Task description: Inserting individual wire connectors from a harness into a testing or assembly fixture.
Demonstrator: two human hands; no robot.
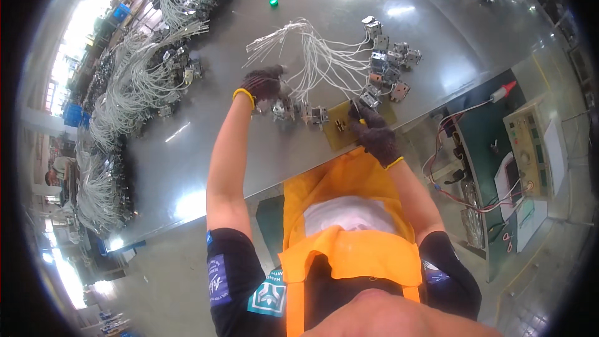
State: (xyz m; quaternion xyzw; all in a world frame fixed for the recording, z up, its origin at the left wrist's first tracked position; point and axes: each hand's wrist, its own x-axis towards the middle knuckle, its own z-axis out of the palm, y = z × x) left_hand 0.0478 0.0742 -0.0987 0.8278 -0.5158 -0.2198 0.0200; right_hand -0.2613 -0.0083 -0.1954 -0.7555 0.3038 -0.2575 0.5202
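Observation:
My left hand, in a dark glove with a yellow cuff, is closed at the left end of a row of small metal parts with white wires. What its curled fingers hold is hidden. Beside it stand several of these metal parts. My right hand, gloved alike, is closed around a small tool with a yellow part, over a brownish board. A small brass-coloured fitting sits on that board. Further metal parts cluster beyond my right hand, their white wires bundled toward the left.
Large piles of wired metal parts line the table's left side. A green round object lies on the grey metal table. To the right, a side bench carries a beige instrument, a red-tipped probe, cables and scissors.

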